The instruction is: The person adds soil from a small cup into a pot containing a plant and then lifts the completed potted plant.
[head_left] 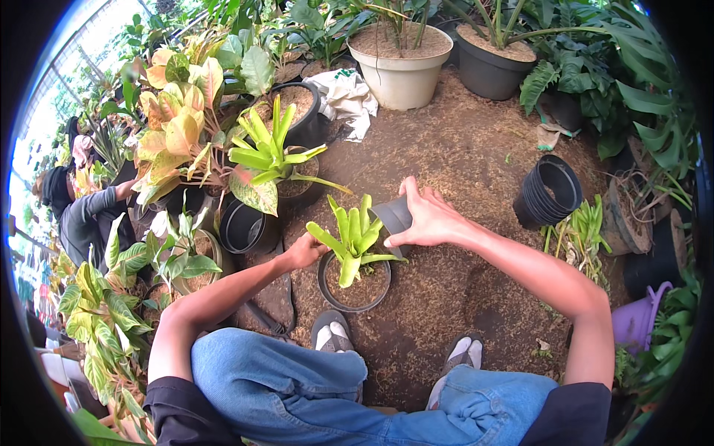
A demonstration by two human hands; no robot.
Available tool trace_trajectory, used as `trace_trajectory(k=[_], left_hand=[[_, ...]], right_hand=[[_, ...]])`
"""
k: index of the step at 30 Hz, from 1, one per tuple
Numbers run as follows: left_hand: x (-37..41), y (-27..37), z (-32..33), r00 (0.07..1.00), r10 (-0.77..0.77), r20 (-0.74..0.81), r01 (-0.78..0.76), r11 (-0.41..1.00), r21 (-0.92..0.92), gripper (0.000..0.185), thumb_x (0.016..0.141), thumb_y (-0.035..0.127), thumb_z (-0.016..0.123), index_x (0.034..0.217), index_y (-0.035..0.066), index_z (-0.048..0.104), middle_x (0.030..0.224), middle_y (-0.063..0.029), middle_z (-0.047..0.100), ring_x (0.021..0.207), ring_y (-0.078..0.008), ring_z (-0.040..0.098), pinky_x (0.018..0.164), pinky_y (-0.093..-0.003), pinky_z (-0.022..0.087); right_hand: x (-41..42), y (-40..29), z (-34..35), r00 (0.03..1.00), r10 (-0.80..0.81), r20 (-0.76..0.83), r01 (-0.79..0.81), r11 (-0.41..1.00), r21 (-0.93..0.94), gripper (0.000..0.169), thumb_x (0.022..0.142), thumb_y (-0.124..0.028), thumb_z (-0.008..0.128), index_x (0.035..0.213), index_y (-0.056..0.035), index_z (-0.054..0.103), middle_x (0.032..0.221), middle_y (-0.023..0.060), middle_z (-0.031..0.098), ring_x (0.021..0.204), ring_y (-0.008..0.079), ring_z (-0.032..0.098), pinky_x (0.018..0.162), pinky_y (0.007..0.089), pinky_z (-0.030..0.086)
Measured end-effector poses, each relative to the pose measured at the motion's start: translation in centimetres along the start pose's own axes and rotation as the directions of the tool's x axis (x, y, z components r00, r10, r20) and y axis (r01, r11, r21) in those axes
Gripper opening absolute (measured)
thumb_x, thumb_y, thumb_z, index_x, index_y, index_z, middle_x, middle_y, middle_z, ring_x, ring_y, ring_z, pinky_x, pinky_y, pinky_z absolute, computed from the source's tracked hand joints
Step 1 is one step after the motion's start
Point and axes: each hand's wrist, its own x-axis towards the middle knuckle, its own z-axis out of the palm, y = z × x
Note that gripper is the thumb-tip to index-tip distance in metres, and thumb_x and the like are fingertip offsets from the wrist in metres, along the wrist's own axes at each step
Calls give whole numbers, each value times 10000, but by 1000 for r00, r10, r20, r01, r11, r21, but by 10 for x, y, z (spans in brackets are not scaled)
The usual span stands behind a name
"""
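A bright green bromeliad (351, 237) stands in a round black plastic pot (355, 308) on the ground between my feet and my hands. My left hand (304, 251) is at the left side of the plant, its fingertips by a leaf and the pot's rim; whether they pinch the leaf is hard to make out. In my right hand (429, 217) is a small dark plastic pot (395, 214), tipped on its side with its mouth towards the bromeliad. Brown potting mix (360, 291) shows around the plant's base.
A stack of black nursery pots (548, 192) stands at the right. Another bromeliad (273, 148), an empty black pot (248, 226) and yellow-pink aglaonemas (178, 122) crowd the left. Beyond are large cream (401, 72) and dark grey (493, 69) planters. A person (92, 209) sits at far left.
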Motion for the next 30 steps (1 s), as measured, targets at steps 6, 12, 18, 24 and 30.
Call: trace_trajectory(k=[6, 12, 18, 24, 30], left_hand=[[-3, 9, -1, 1000, 20, -13, -20, 1000, 1, 222, 992, 95, 661, 1200, 36, 713, 1098, -77, 756, 1030, -152, 682, 931, -344, 535], [-6, 20, -2, 1000, -22, -16, 22, 999, 36, 228, 993, 87, 656, 1206, 17, 702, 1118, -89, 749, 1037, -167, 681, 942, -346, 528], [-3, 2, -3, 1000, -1, -21, 2, 1000, 25, 224, 994, 89, 654, 1200, 13, 702, 1111, -93, 749, 1038, -167, 680, 936, -347, 528], [-6, 39, 0, 999, -39, -4, 40, 998, 58, 214, 996, 77, 648, 1192, 7, 699, 1135, -105, 734, 1058, -176, 678, 935, -357, 531], [-4, 0, -9, 999, -15, 28, 15, 1000, 19, 239, 972, 43, 671, 1208, 3, 660, 1154, -102, 713, 1067, -204, 673, 933, -373, 535]], right_hand=[[4, 4, 0, 999, -23, -32, 24, 999, 36, 1000, 711, -510, 900, 1337, 16, 325, 1193, 355, 585, 1129, 443, 626, 978, 528, 502], [0, 4, -4, 997, 45, 63, -51, 995, 92, 1028, 709, -528, 899, 1353, 16, 309, 1227, 349, 578, 1157, 425, 625, 1001, 505, 496], [1, 3, -4, 999, -4, 36, 3, 1000, 25, 1036, 692, -541, 906, 1351, 1, 319, 1232, 343, 578, 1179, 437, 613, 1011, 510, 492], [-8, 8, -1, 1000, 5, -13, -5, 999, 35, 1034, 692, -548, 899, 1355, -5, 322, 1249, 353, 573, 1159, 446, 621, 995, 509, 499], [-26, 19, -11, 993, 22, -118, -26, 999, -25, 977, 689, -460, 872, 1381, -47, 321, 1237, 330, 579, 1239, 488, 544, 1002, 683, 397]])
